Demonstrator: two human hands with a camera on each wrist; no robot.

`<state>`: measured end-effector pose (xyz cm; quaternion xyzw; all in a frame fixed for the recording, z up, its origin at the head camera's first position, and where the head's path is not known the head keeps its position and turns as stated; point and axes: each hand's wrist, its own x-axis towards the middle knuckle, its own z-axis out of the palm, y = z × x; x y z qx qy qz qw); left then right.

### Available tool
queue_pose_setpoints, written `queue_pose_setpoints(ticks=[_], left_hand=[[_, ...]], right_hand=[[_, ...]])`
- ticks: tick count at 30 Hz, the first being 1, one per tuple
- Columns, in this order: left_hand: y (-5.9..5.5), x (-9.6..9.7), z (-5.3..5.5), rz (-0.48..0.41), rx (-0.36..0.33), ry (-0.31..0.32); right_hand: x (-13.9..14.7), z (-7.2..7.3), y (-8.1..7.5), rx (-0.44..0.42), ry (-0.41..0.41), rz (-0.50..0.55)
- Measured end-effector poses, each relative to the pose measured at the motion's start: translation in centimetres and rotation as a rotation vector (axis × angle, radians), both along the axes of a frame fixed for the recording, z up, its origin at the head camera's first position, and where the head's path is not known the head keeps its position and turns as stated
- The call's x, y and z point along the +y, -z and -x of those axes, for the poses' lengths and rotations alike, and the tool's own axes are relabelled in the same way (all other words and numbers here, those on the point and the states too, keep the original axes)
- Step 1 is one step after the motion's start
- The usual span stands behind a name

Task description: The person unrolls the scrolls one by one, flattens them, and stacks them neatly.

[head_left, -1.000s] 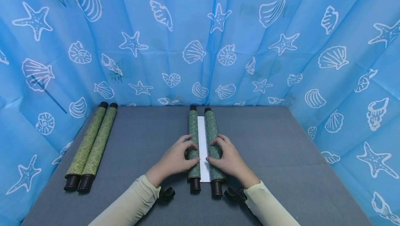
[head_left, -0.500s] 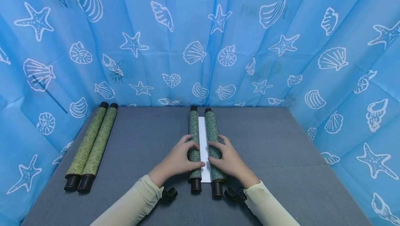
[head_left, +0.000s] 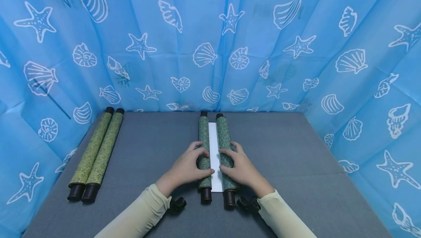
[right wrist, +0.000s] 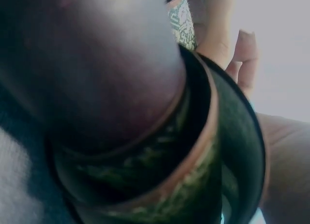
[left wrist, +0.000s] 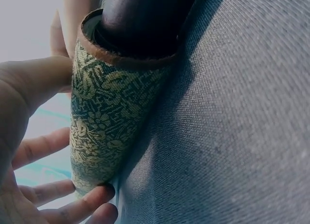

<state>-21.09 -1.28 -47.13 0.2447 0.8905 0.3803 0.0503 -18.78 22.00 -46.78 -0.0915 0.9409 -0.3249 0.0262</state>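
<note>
We see a scroll lying part open near the middle of the table, with a white strip between its left roll and right roll. The fingers of the left hand curl round the left roll, and those of the right hand round the right roll. The rolls are not quite parallel: the gap widens slightly towards us, so we judge that uneven turning could make the scroll wind crooked. The right wrist view shows loose layers around the dark rod, and slack like that could let the winding slide sideways. The left thumb reaches over the strip's edge; pressing too hard there might crease it.

The table is covered in grey cloth, which might drag on the rolls. At its left side, two yellow-green rolls lie side by side, well apart from the hands. Behind and around the table hangs a blue curtain printed with white shells and starfish.
</note>
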Motion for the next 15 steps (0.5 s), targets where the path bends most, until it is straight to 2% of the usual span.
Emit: queue_pose_setpoints(ticks=[11,15], left_hand=[[0.17,0.02,0.07,0.025,-0.010,0.008],[0.11,-0.10,-0.06,0.018,-0.013,0.014]], right_hand=[[0.78,0.15,-0.17,0.020,-0.017,-0.019],[0.88,0.05,-0.33,-0.003,-0.024,-0.026]])
